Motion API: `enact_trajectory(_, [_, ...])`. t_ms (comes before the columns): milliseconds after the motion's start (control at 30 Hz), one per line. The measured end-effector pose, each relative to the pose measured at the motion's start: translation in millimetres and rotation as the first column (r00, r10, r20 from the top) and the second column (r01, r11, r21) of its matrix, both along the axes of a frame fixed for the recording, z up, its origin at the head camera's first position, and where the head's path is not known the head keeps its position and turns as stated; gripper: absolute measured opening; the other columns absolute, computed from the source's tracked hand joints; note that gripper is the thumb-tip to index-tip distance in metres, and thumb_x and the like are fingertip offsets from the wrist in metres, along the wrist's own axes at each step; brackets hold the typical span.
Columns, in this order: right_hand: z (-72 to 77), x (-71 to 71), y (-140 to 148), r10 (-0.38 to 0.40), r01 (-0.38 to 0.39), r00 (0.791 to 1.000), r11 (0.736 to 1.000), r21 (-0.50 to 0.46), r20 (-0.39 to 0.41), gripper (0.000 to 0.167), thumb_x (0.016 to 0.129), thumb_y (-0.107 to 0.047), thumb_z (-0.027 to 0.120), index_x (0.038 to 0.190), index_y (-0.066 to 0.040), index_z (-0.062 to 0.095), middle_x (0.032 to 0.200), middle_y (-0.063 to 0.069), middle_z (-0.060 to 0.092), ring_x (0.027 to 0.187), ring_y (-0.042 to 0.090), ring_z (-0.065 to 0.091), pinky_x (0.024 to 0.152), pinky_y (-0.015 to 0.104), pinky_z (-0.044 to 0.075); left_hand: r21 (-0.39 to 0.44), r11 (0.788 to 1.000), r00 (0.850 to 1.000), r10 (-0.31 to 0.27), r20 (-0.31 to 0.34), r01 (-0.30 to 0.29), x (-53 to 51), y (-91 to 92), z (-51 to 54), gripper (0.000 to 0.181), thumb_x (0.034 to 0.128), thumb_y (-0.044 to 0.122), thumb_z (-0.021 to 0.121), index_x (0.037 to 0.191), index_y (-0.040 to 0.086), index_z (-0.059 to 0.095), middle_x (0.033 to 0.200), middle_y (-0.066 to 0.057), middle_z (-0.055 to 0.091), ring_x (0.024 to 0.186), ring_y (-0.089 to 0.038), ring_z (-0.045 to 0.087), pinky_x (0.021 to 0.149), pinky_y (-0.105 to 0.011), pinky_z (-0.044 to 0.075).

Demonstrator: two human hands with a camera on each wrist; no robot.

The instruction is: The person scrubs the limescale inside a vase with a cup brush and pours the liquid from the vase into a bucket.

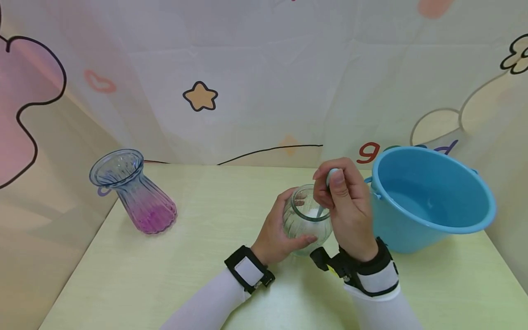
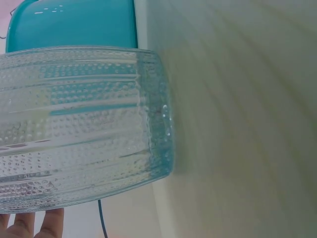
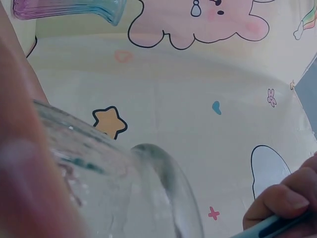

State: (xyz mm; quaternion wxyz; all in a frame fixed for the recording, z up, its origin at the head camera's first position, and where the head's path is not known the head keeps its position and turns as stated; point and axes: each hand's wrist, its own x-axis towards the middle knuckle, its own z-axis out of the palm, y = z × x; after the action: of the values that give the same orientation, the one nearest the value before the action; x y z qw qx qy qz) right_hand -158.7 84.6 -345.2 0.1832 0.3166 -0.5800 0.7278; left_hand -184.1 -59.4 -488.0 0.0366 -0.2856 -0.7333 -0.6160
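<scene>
A clear ribbed glass jar stands on the table, with a little white content visible through its mouth. My left hand holds it around the left side, thumb across the front. In my right hand I grip a slim light-blue utensil above the jar; its lower end is inside the mouth and its tip cannot be made out. The left wrist view shows the dimpled jar wall close up, with fingertips against it. In the right wrist view the utensil passes under curled fingers.
A large light-blue bucket stands right of the jar, close to my right hand. At the left is a flared glass vase, blue above and pink below. Behind the pale table hangs a printed curtain.
</scene>
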Motion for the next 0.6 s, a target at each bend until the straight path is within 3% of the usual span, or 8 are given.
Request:
enact_trajectory(267, [3.2, 3.6, -2.3, -0.029, 0.020, 0.994, 0.996, -0.086, -0.104, 0.030, 0.109, -0.026, 0.049, 0.105, 0.002, 0.059, 0.070, 0.006, 0.036, 0.060, 0.017, 0.034, 0.054, 0.030, 0.028, -0.008, 1.000, 1.000, 0.006, -0.005, -0.006, 0.3, -0.3, -0.2, 0.097, 0.0810, 0.074, 0.071, 0.156, 0.030, 0.029, 0.147, -0.002, 0.052, 0.128, -0.023, 0.054, 0.106, -0.040, 0.050])
enact_trajectory(600, [-0.5, -0.8, -0.1, -0.074, 0.074, 0.997, 0.996, 0.042, -0.002, 0.026, 0.111, -0.022, 0.042, 0.104, -0.003, 0.058, 0.071, 0.004, 0.039, 0.059, 0.016, 0.035, 0.051, 0.030, 0.028, 0.006, 1.000, 1.000, 0.000, -0.008, 0.000, 0.1, -0.1, -0.5, 0.098, 0.0808, 0.076, 0.069, 0.156, 0.030, 0.029, 0.145, -0.003, 0.053, 0.125, -0.022, 0.055, 0.104, -0.038, 0.050])
